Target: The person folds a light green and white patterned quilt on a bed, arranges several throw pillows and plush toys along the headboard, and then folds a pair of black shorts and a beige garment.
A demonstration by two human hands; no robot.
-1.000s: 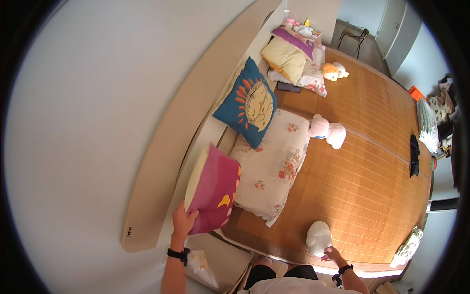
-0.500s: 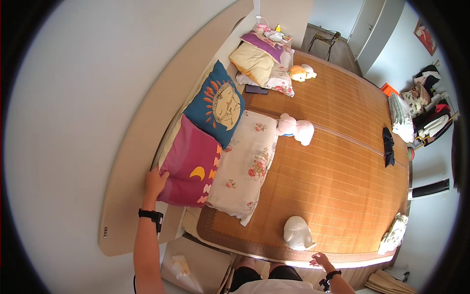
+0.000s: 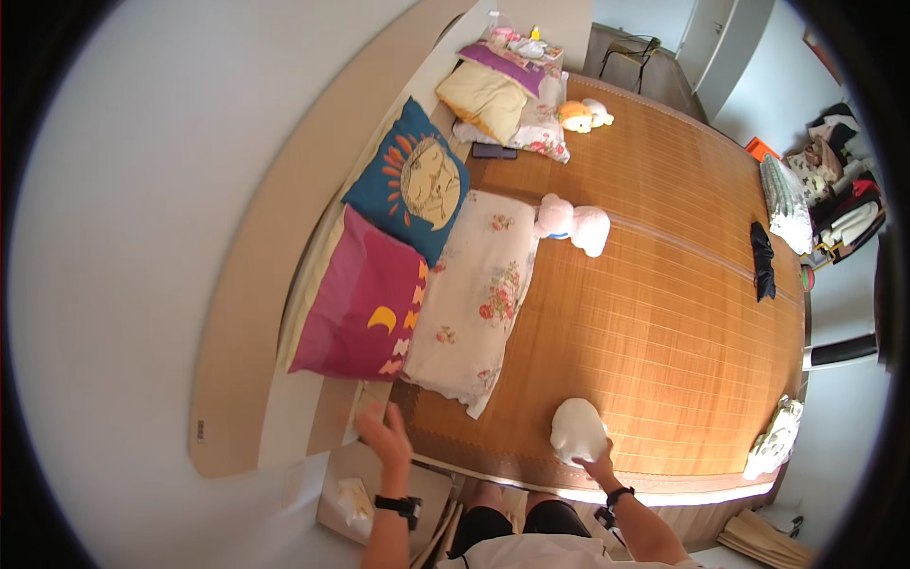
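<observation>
- Fingers of the right hand are touching the rounded white plush toy; whether they are gripping, I cannot tell.
- Toy is resting on the brown slatted bed mat, at its near edge.
- Left hand is hovering, fingers spread, near the square magenta fabric cushion.
- Handling the toy seems in hand; lifting would call for a secure hold.
- Pale wall is rising left.

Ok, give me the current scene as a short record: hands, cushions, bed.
Left hand: open, empty, nearest the magenta cushion
Right hand: at the lower edge of the rounded white object; firmness of grip unclear
Cushions: magenta beside the blue cushion, near the headboard
Bed: brown mat, floral pillow, pink plush toy
</observation>
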